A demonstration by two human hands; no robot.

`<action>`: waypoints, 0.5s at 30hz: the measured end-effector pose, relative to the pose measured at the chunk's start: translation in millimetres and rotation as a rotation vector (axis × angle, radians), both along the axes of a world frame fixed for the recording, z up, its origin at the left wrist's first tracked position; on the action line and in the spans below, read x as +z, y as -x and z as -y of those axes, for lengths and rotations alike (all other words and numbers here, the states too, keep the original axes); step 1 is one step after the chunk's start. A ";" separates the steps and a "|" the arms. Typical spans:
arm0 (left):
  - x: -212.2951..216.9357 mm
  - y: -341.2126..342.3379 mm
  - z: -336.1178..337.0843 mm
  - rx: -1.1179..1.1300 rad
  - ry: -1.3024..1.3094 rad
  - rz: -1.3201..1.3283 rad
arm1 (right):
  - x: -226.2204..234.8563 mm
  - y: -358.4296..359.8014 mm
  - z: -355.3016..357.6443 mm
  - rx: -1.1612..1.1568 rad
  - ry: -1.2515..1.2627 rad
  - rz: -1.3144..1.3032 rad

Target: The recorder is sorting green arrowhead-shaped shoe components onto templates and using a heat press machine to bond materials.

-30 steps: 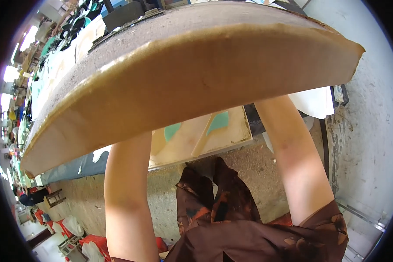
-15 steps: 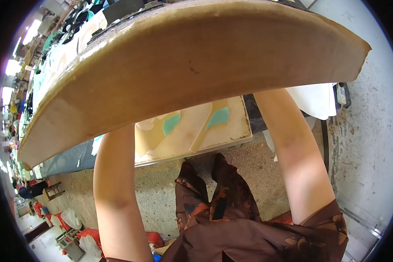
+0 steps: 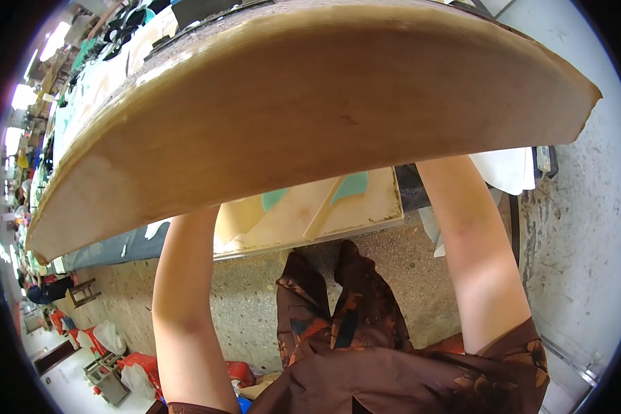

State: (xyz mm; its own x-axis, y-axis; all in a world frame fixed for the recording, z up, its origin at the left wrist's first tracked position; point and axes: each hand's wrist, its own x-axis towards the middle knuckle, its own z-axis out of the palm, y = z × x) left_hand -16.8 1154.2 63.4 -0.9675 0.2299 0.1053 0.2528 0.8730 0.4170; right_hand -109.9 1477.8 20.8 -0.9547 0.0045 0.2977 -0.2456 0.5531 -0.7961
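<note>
A wide tan panel [image 3: 338, 90], with a slightly worn edge, spans the upper picture and hides both of my hands. My left forearm [image 3: 186, 283] and my right forearm [image 3: 466, 221] reach forward beneath its near edge. What my fingers hold or touch cannot be made out. Below the panel shows part of a pale cutting board [image 3: 366, 215] with a rough, frayed-looking rim. On it lie a narrow tan strip [image 3: 322, 212], a broader tan piece [image 3: 238, 219] and mint-green patches [image 3: 352, 185], partly covered by the panel.
Dark cloth [image 3: 117, 247] hangs along the table to the left. White sheets [image 3: 507, 169] lie at the right, near a grey wall [image 3: 573, 228]. Speckled floor [image 3: 248, 303] surrounds my feet. Behind on the left are a small wooden stool [image 3: 83, 293] and red items with plastic bags.
In the picture, the panel's near edge sits a little lower and covers more of the cutting board and green patches. My forearms have shifted slightly; my hands stay hidden.
</note>
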 end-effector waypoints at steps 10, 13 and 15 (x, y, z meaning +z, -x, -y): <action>0.1 -0.3 -2.9 -0.018 0.041 -0.051 | -2.5 -6.2 -1.4 -0.004 -0.054 -0.065; -1.8 1.0 -10.5 -0.037 0.058 -0.075 | -3.8 -9.3 -1.3 -0.003 -0.069 -0.085; -2.9 0.9 -15.8 -0.049 0.071 -0.088 | -4.0 -10.8 -1.4 -0.002 -0.077 -0.098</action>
